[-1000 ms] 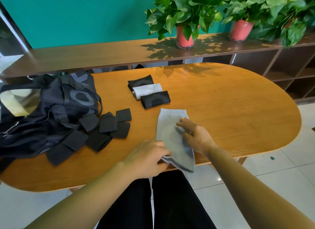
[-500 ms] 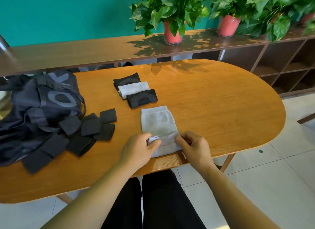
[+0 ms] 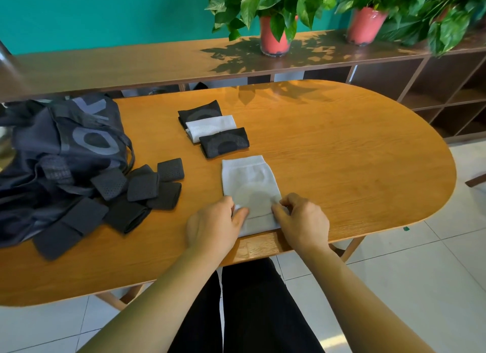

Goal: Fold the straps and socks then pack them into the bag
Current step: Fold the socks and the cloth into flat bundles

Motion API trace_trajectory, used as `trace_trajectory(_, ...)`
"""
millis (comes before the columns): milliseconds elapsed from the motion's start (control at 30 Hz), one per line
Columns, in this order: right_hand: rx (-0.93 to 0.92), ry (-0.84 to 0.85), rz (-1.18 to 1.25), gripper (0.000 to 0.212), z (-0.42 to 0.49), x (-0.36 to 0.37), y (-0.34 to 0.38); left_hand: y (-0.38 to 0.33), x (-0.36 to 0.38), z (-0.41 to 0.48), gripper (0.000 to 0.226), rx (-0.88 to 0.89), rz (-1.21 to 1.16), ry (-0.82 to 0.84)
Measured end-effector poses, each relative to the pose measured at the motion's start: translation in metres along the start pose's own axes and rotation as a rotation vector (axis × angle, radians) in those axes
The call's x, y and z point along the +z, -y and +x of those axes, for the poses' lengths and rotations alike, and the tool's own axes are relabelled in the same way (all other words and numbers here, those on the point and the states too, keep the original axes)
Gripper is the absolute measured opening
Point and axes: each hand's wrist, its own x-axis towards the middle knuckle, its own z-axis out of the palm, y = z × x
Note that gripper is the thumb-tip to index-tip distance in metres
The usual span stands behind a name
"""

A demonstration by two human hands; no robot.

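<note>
On oval wooden table (image 3: 342, 155), teal wall behind. Pinching near, doubled-over end of grey sock (image 3: 247, 179) at front edge with left hand (image 3: 210, 227) and right hand (image 3: 302, 221), thumbs on top. Three folded socks (image 3: 214, 128) just beyond; black straps (image 3: 142, 184) heaped against dark bag (image 3: 65, 147), left.

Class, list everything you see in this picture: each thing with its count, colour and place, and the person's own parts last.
table: one, orange-brown wood, centre.
bag: one, navy, table's left end.
straps: several, black, piled beside the bag.
folded socks: three, two black, one white, mid-table.
grey sock: one, pale grey, near edge.
potted plants: at least two, red pots, on the shelf.
shelf: one, dark brown, behind the table.
wall: teal, behind.
floor: white tiles.
trousers: black, below the table edge.
left hand: pinches the grey sock's left side.
right hand: pinches its right side.
</note>
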Motion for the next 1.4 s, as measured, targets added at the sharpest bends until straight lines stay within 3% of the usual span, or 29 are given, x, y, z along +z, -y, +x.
trace_trajectory(133,-0.014,-0.037,-0.022,0.022,-0.003,-0.001,0.000,0.004,-0.001,-0.003,0.032,0.016,0.017,-0.038)
trace_trajectory(233,0.000,-0.071,0.114,0.027,-0.004,-0.005,0.000,0.010,0.005,-0.008,0.018,0.244,-0.174,-0.196)
trace_trajectory(300,-0.186,-0.179,0.122,0.029,-0.008,-0.009,0.000,0.006,0.003,-0.011,0.022,0.384,-0.176,-0.279)
trace_trajectory(367,-0.461,-0.192,0.035,0.034,-0.016,-0.008,-0.001,-0.001,-0.001,-0.017,0.034,0.526,-0.128,-0.230)
trace_trajectory(433,-0.655,-0.089,-0.050,0.038,-0.024,-0.001,-0.008,-0.001,0.005,-0.024,0.044,0.602,-0.013,-0.090)
trace_trajectory(533,-0.741,0.091,-0.188,0.051,-0.030,0.005,-0.024,0.010,0.012,-0.029,0.055,0.495,0.182,0.100)
trace_trajectory(633,-0.721,0.161,-0.302,0.060,-0.030,0.003,-0.032,0.014,0.011,-0.028,0.064,0.478,0.235,0.234)
trace_trajectory(767,-0.653,0.188,-0.297,0.063,-0.032,-0.004,-0.038,0.019,0.001,-0.032,0.067,0.448,0.250,0.270)
trace_trajectory(900,-0.462,0.258,0.106,0.060,-0.018,-0.022,-0.027,0.024,-0.014,-0.019,0.066,0.362,0.090,0.283)
trace_trajectory(1000,-0.310,0.086,0.337,0.034,0.013,-0.033,-0.008,0.020,-0.026,0.015,0.053,0.222,-0.222,0.187)
trace_trajectory(1100,-0.167,0.145,0.202,0.037,0.051,-0.028,0.004,0.017,-0.029,0.051,0.052,0.099,-0.339,0.142)
trace_trajectory(1200,-0.040,0.261,0.136,0.045,0.082,-0.017,0.010,0.017,-0.022,0.079,0.054,-0.064,-0.379,0.206)
trace_trajectory(1400,-0.070,0.427,-0.096,0.051,0.116,-0.002,0.026,0.015,-0.009,0.108,0.037,-0.190,-0.486,0.309)
